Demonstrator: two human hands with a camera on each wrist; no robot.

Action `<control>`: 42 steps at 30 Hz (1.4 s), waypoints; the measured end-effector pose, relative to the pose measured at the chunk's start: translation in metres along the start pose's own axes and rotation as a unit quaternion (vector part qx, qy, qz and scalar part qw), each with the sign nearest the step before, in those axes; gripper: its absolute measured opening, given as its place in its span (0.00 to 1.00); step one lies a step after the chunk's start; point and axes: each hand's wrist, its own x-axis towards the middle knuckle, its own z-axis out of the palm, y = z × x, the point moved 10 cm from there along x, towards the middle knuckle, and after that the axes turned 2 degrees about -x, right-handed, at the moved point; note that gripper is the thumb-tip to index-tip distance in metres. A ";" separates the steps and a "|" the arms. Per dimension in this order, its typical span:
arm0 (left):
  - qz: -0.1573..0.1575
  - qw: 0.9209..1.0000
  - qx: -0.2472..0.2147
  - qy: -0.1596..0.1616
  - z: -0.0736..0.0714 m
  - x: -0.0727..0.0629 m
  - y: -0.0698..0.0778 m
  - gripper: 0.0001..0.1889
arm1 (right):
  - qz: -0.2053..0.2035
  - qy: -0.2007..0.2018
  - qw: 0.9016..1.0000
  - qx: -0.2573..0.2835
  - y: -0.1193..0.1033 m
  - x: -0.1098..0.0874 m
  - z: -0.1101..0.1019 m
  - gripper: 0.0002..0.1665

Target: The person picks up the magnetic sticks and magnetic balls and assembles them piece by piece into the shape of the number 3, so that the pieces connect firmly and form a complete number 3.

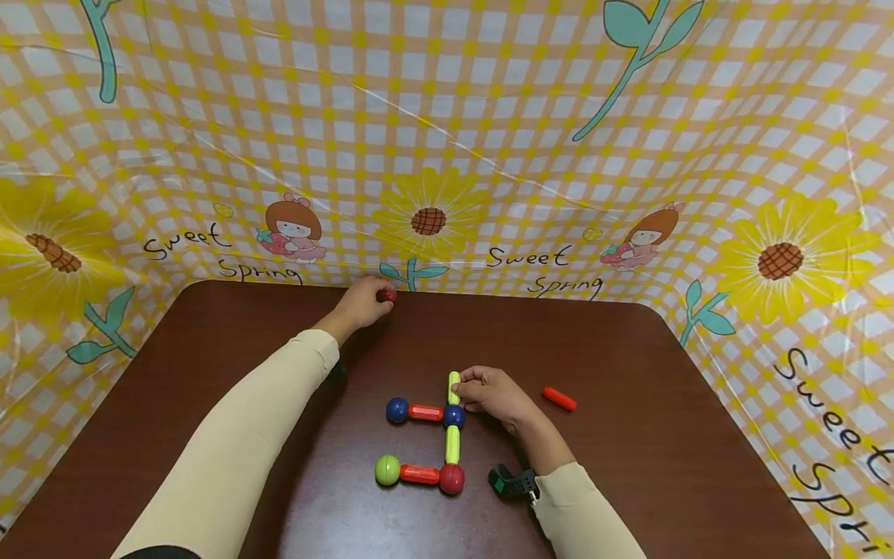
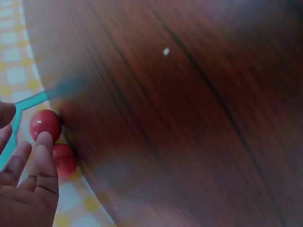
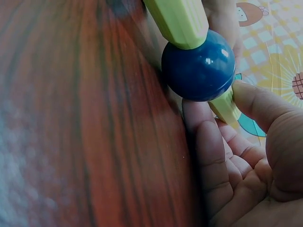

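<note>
Two red balls (image 2: 46, 126) sit side by side at the far table edge in the left wrist view. My left hand (image 1: 363, 303) is beside them, a fingertip overlapping the balls and the fingers loosely spread. My right hand (image 1: 492, 394) pinches a yellow-green magnetic rod (image 1: 454, 382) between thumb and fingers. That rod meets a dark blue ball (image 3: 199, 65) on a built figure. From this ball, a red rod (image 1: 426, 413) leads left to another blue ball (image 1: 397, 410). Below it, a second yellow-green rod (image 1: 452, 445) runs to a red ball (image 1: 452, 478).
At the figure's near side, a red rod (image 1: 420, 473) links to a green ball (image 1: 387, 470). A loose red rod (image 1: 559, 398) lies right of my right hand. A patterned cloth (image 1: 447, 140) rises behind the dark brown table (image 1: 594, 341).
</note>
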 end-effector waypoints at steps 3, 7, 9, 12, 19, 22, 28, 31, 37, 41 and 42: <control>-0.016 1.000 0.008 0.002 0.000 0.002 -0.006 0.20 | 0.001 -0.002 1.000 0.003 -0.001 0.000 0.003 0.16; -0.032 0.999 0.013 -0.003 0.005 0.001 -0.012 0.21 | 0.007 -0.004 1.000 0.007 0.000 0.000 0.007 0.17; -0.037 0.999 0.011 -0.002 0.007 0.000 -0.012 0.21 | 0.008 -0.003 1.000 0.005 0.000 -0.001 0.007 0.17; -0.038 0.999 0.005 0.003 0.008 -0.001 -0.011 0.20 | 0.007 0.002 1.000 -0.001 -0.001 -0.001 0.006 0.17; -0.039 0.999 -0.008 -0.005 0.019 0.001 -0.008 0.18 | 0.002 -0.002 1.000 -0.006 -0.008 -0.005 0.007 0.15; -0.025 0.999 -0.018 -0.019 0.027 0.003 -0.003 0.17 | 0.003 0.001 1.000 -0.008 -0.008 -0.005 0.006 0.15; -0.019 0.994 -0.091 -0.057 0.042 0.000 0.015 0.17 | 0.004 0.004 1.000 -0.006 -0.003 0.000 0.003 0.17; -0.024 0.985 -0.146 -0.084 0.051 -0.004 0.024 0.17 | 0.008 0.004 1.000 -0.004 -0.002 0.000 0.002 0.16; -0.013 0.967 -0.208 -0.147 0.070 -0.012 0.047 0.17 | 0.011 0.007 1.000 0.000 -0.001 0.000 0.001 0.16; -0.007 0.954 -0.234 -0.188 0.080 -0.019 0.061 0.18 | 0.012 0.008 1.000 -0.001 -0.001 -0.001 -0.001 0.15; -0.005 0.950 -0.240 -0.199 0.082 -0.021 0.064 0.18 | 0.012 0.009 1.000 -0.001 0.000 -0.001 -0.001 0.15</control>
